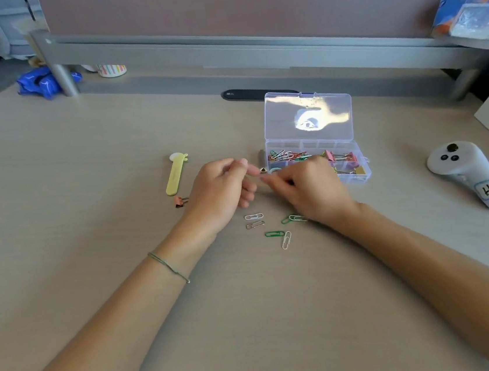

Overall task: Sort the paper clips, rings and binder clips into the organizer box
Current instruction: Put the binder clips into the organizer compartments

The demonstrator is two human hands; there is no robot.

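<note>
A clear organizer box stands open, its lid raised. Coloured paper clips fill a back compartment and pink binder clips another. My left hand and my right hand meet fingertip to fingertip just left of the box. A small dark binder clip sits pinched at my left fingertips; my right fingers curl under it, their hold unclear. A pale ring shows behind them. Several loose paper clips lie on the desk below my hands. A pink binder clip lies to the left.
A yellow giraffe-shaped clip lies left of my hands. A white controller with a label lies at the right. A black bar and a grey partition rail run behind the box. A blue bag sits far left.
</note>
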